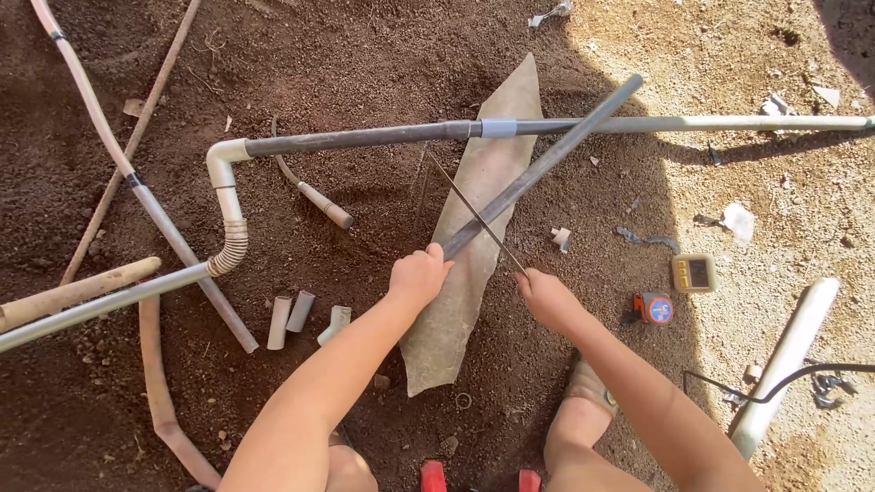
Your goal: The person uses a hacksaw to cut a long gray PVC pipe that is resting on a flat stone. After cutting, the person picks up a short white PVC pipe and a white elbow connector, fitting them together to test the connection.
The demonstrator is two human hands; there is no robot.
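Grey plastic pipe (pixel 547 162), dark and straight, gripped at its near end by the left hand (pixel 419 276); fingers wrapped fully round it, fist closed tight. Slants away from that hand, up and to the right, with its far end out in the sunlight. Rests over a flat, pale grey slab (pixel 456 301) lying on the soil beneath and between both hands.

Right hand (pixel 547 296) closed on the near end of a thin bare saw blade (pixel 456 187), pinched rather than fisted. Runs from that hand up and to the left, crossing the grey plastic pipe just beyond the left hand and touching it there. Cannot tell how deep any cut goes: too fine to see.

Judged as the sawing step: one hand steadying, the other working the thin bare saw blade across. Calls next for firm downward hold with the left, and long, light, level strokes with the right, since an unframed blade likely flexes and wanders; also for keeping the left thumb clear of the crossing.

Beyond both hands, a long jointed pipe (pixel 365 138) lying crosswise, with a white elbow (pixel 221 159) at its left end. Left of the left hand, three short offcuts (pixel 292 314) on the dirt. Right of the right hand, just beside it, an orange tape measure (pixel 653 308); a little further, a small yellow device (pixel 694 272).
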